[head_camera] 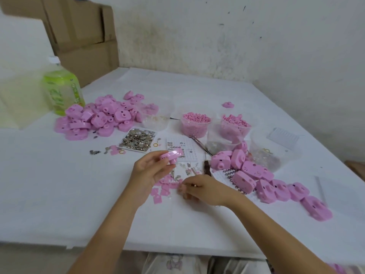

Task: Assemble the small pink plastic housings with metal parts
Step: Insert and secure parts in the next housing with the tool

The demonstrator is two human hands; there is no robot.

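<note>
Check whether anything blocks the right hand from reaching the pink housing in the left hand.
Nothing visible does. The left hand holds the pink housing raised off the table; the right hand sits lower, by loose small pink pieces, with open space between them.

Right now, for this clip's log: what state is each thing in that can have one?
left hand, grips a pink housing, raised off the table.
right hand, fingers curled low over small pink parts; pinch unclear.
bottle, upright, capped.
bead tub, upright, open, full.
metal parts tray, flat, filled.
housing pile, loosely heaped.
</note>
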